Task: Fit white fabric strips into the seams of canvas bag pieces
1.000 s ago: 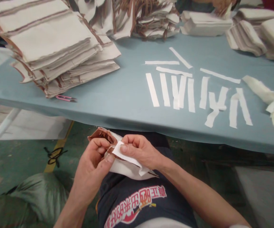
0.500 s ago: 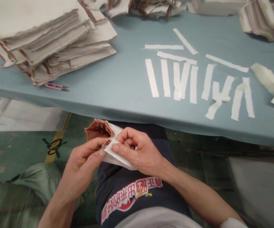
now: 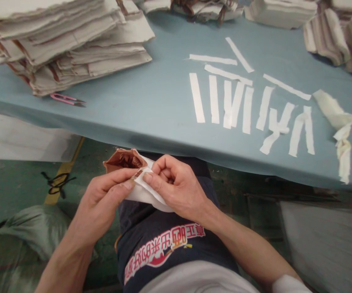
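Note:
Above my lap, just off the table's front edge, both hands hold a white fabric piece with a brown lining, its open end facing up and left. My left hand pinches the edge of the piece between thumb and fingers. Close beside it, my right hand is closed on the white fabric, thumb pressed against a folded flap. A small brown patch shows between the two thumbs. The fingers hide part of the piece.
White strips lie spread on the blue-covered table. Pink thread snips rest beside a tall fabric stack. Crumpled cream cloth hangs near the right edge. More stacks stand behind. A green sack is at lower left.
The camera view has shifted slightly. Both hands keep their grip on the fabric piece, with the thumbs in nearly the same place on it.

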{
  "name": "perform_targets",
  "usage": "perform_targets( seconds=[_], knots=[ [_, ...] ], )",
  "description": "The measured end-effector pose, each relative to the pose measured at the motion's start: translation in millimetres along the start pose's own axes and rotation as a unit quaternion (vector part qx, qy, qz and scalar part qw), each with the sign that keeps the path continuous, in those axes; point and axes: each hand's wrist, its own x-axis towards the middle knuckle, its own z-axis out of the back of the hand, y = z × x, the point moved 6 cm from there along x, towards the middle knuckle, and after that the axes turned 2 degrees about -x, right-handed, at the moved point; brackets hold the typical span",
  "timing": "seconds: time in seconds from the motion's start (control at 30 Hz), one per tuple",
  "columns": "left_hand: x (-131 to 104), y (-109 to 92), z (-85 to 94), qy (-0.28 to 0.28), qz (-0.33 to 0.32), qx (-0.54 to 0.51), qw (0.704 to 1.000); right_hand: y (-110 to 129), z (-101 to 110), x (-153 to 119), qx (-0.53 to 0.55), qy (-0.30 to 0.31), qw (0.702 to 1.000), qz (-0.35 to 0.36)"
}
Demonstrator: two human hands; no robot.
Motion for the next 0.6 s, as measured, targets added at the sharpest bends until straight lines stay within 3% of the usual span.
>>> perform_targets(
  seconds=[0.1, 0.37, 0.6],
  knots=[
    [0, 7, -4.1, 0.068, 0.016, -0.07, 0.995, 1, -1, 0, -0.018, -0.004, 1.0, -0.001],
    [5, 4, -8.2, 0.054, 0.038, -0.171, 0.983, 7, -2, 4, -0.087, -0.021, 0.996, -0.004],
    [8, 9, -12.2, 0.038, 0.054, -0.188, 0.98, 6, -2, 3, -0.096, -0.03, 0.995, 0.008]
  ],
)
